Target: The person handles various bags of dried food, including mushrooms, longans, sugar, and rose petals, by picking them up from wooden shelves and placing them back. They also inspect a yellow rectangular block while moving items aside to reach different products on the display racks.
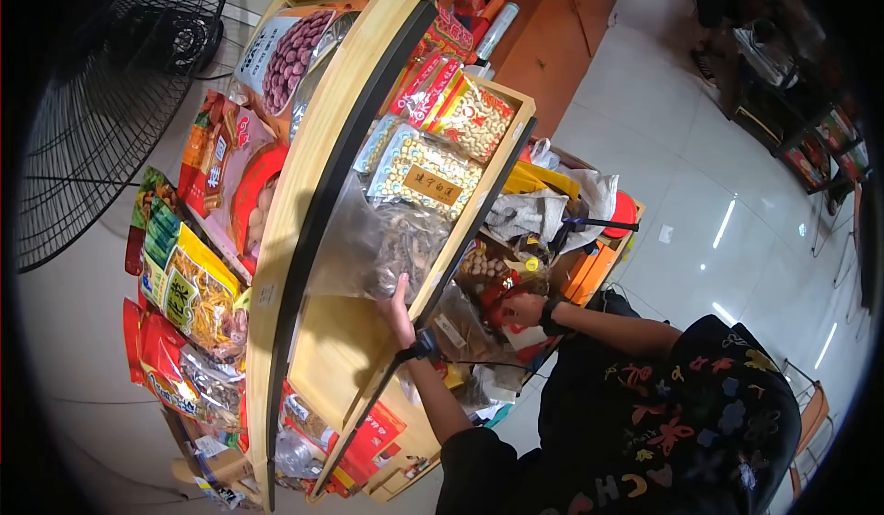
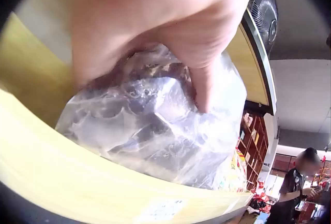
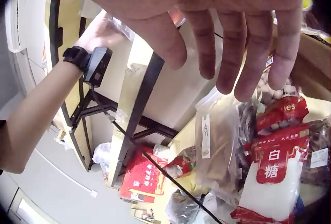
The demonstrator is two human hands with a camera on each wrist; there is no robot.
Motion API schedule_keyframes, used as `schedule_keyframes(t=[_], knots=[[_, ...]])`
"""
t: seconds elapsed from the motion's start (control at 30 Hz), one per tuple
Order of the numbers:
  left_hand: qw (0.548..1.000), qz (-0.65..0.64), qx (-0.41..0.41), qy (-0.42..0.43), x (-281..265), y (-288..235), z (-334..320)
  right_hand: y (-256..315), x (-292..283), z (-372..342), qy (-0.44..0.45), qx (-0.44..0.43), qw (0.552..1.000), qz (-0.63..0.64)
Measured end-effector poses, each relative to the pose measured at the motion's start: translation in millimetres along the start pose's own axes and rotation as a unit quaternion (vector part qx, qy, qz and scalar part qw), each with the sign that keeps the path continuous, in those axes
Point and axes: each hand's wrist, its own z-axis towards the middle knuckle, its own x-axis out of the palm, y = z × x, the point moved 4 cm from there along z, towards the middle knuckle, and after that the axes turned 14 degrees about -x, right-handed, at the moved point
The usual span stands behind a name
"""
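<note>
My left hand (image 1: 398,317) is at a clear plastic bag of dark dried pieces (image 1: 410,243) in the upper wooden shelf tray (image 1: 336,335). In the left wrist view, thumb and fingers curl round the bag's crinkled plastic (image 2: 155,110). Over the lower shelf hangs my right hand (image 1: 527,310), palm and loosely extended fingers showing in the right wrist view, nothing held. Below it lie a red-and-white sugar bag (image 3: 271,182), a clear bag of tan dried strips (image 3: 217,149) and a red packet (image 3: 282,112).
Farther along the tray sit packs of pale seeds (image 1: 428,169) and red-yellow nut packs (image 1: 474,119). A tall shelf board (image 1: 308,146) divides it from hanging snack bags (image 1: 198,285). A large fan (image 1: 138,64) stands at the left. Another person (image 2: 295,188) stands in the background.
</note>
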Motion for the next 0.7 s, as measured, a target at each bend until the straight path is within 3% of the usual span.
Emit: schedule_keyframes(t=[0.13,0.2,0.23,0.3,0.33,0.37,0.43,0.47,0.57,0.63,0.7], knots=[[0.991,0.127,-0.007,-0.04,-17.7,24.1,-8.6,-1.3,-0.7,1.1,-0.001,-0.015,1.0,0.003],[0.968,0.221,0.095,-0.069,-25.0,34.8,-13.8,-3.8,-3.5,2.3,0.002,-0.003,1.0,0.01],[0.969,0.22,0.093,-0.069,-30.5,46.7,-12.8,-2.2,-6.8,2.3,0.003,0.0,1.0,0.01],[0.859,0.364,0.275,-0.233,-34.6,38.4,-28.2,-1.6,-12.9,1.7,-0.016,0.009,1.0,0.004],[0.825,0.437,0.259,-0.248,-35.0,32.8,-38.1,-3.0,-14.4,1.5,-0.012,0.012,1.0,0.003],[0.827,0.437,0.253,-0.249,-43.6,35.4,-46.7,-6.7,-14.8,2.5,-0.029,0.002,0.999,0.019],[0.875,0.363,0.256,-0.19,-66.5,43.4,-68.7,-6.8,-17.4,-0.4,-0.039,-0.005,0.999,0.037],[0.99,-0.028,0.056,-0.128,-68.9,46.3,-81.3,0.1,-21.9,-3.8,-0.04,-0.006,0.997,0.061],[0.98,0.051,0.105,-0.163,-65.6,27.7,-119.2,5.1,-19.3,-8.8,0.008,0.021,0.987,0.159],[0.988,0.016,0.092,-0.122,-67.2,40.3,-136.4,38.7,-27.5,-13.0,-0.071,-0.159,0.972,0.158],[0.984,0.105,0.08,-0.123,-70.0,67.9,-149.9,41.1,-17.0,-8.9,-0.045,-0.181,0.971,0.153]])
